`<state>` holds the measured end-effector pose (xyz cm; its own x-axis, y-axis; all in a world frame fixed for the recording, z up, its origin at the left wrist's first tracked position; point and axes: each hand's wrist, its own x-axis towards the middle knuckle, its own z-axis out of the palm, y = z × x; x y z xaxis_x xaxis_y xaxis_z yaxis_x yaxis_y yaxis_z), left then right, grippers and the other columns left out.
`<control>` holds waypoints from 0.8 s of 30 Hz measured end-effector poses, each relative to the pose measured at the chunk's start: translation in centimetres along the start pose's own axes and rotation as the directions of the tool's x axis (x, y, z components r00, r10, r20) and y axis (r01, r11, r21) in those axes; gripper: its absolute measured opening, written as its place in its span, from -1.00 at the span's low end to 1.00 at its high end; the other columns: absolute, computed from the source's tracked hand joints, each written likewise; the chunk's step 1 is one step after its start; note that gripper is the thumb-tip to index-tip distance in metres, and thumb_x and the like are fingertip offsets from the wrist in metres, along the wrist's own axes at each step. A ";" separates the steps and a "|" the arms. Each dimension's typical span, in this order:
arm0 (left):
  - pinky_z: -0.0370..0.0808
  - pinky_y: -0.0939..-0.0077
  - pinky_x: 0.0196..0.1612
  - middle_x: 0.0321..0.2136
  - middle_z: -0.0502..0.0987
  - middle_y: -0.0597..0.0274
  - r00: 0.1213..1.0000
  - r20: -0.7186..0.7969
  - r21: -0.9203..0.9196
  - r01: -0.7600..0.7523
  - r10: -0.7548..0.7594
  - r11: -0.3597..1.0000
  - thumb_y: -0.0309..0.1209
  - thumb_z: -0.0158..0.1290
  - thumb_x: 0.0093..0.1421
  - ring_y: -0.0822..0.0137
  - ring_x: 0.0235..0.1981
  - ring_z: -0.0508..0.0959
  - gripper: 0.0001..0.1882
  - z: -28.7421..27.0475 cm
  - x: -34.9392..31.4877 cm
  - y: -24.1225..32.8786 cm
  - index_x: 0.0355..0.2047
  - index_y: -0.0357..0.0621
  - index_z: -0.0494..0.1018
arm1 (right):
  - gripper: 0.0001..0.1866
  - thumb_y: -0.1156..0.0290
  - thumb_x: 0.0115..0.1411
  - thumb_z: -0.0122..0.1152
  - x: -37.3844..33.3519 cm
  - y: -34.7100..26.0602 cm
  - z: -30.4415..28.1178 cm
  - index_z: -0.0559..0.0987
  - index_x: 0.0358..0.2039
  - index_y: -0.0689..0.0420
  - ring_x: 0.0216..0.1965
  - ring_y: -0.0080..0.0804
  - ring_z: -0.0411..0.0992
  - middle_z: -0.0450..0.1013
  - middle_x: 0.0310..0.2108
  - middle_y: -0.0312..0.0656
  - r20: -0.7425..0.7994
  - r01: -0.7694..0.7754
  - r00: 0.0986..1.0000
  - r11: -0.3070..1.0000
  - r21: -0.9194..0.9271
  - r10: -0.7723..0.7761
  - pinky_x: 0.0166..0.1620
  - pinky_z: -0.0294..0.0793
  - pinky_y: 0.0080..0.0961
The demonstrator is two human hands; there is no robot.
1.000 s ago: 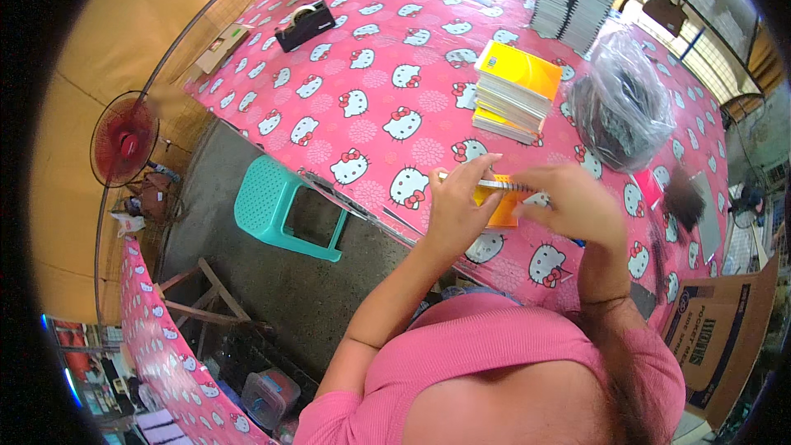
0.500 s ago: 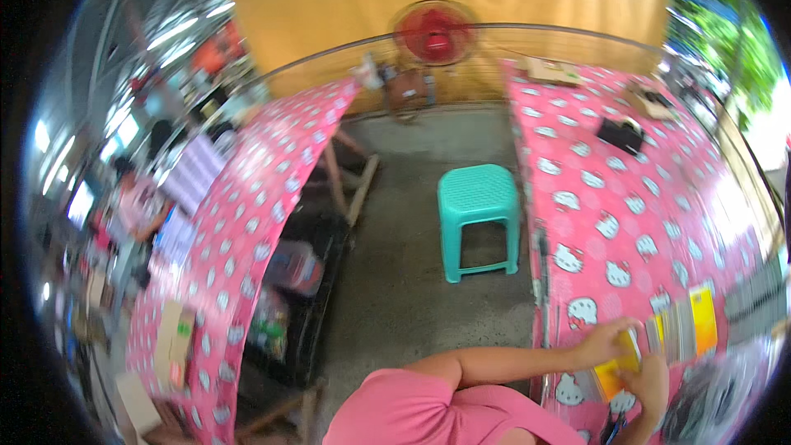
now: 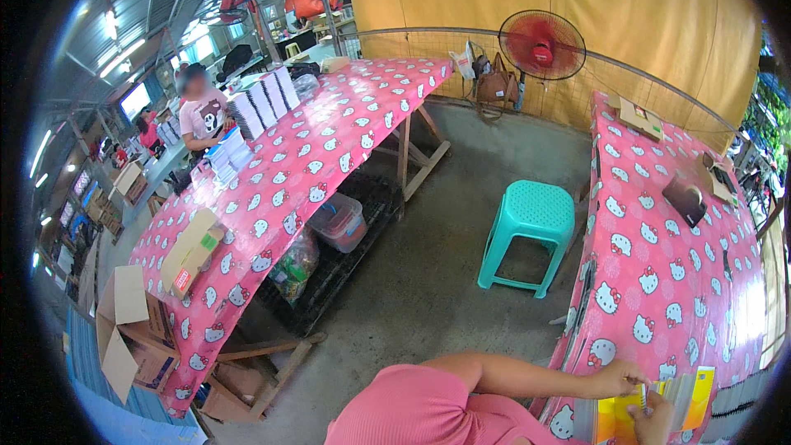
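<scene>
Far to the left a person (image 3: 200, 111) stands behind the long pink table (image 3: 272, 198), where stacks of books (image 3: 262, 99) stand on end and flat cardboard boxes (image 3: 191, 251) lie nearer me; more open cartons (image 3: 124, 334) sit on the floor by its end, and a clear tub (image 3: 339, 221) is stowed underneath. Across the concrete gap stands a teal stool (image 3: 527, 235), with a red fan (image 3: 541, 45) and a brown bag (image 3: 496, 86) against the yellow wall behind. At the lower right, over the edge of the second pink table (image 3: 676, 280), the left hand (image 3: 620, 379) has its fingers (image 3: 641, 377) pinched on the top corner of a yellow booklet (image 3: 616, 419), which stands tilted at the table's near edge. The right hand (image 3: 651, 420) is just beside it, its fingers curled against the booklet's pages; only part of it shows, and I cannot tell how firmly they grip. A fanned row of yellow and white booklets (image 3: 696, 395) lies just right of the hands.
</scene>
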<state>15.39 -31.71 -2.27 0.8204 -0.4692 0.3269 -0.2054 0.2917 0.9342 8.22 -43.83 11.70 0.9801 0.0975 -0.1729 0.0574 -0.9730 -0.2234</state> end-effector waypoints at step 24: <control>0.45 0.62 -0.17 -0.37 0.51 0.24 0.971 -0.235 -0.297 -0.019 -0.054 0.955 -0.62 0.04 0.08 0.48 -0.25 0.49 -0.78 -8.8 -6.6 7.3 -0.22 -0.33 0.46 | -0.72 0.40 -0.07 0.20 2.9 -10.4 3.4 0.45 -0.33 0.25 -0.41 -0.14 0.36 0.37 -0.43 -0.04 -0.420 0.255 0.904 0.885 0.389 -0.075 -0.34 0.32 -0.34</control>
<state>13.21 -19.16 1.17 0.9326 -0.2751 0.2335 -0.0532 0.5353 0.8430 9.82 -32.68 10.30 0.9618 0.0736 0.2636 0.2264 -0.7553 -0.6151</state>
